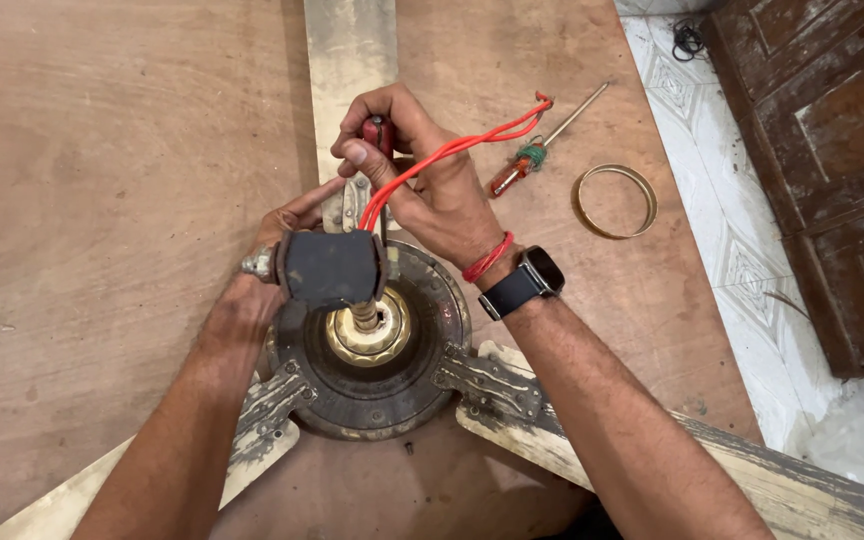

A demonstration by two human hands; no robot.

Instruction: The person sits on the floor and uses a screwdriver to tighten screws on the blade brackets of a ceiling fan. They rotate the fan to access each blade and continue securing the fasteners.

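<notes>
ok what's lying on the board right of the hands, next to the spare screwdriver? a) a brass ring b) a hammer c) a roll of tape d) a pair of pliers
a: a thin brass ring lies flat on the wooden board, just right of the spare screwdriver; no hammer, tape or pliers show.

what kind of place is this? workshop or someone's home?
Probably a home or small repair spot, not a fitted workshop. A ceiling fan lies dismantled on a bare plywood sheet laid over patterned floor tiles, a worn wooden door stands alongside, and a spare screwdriver lies loose.
</notes>
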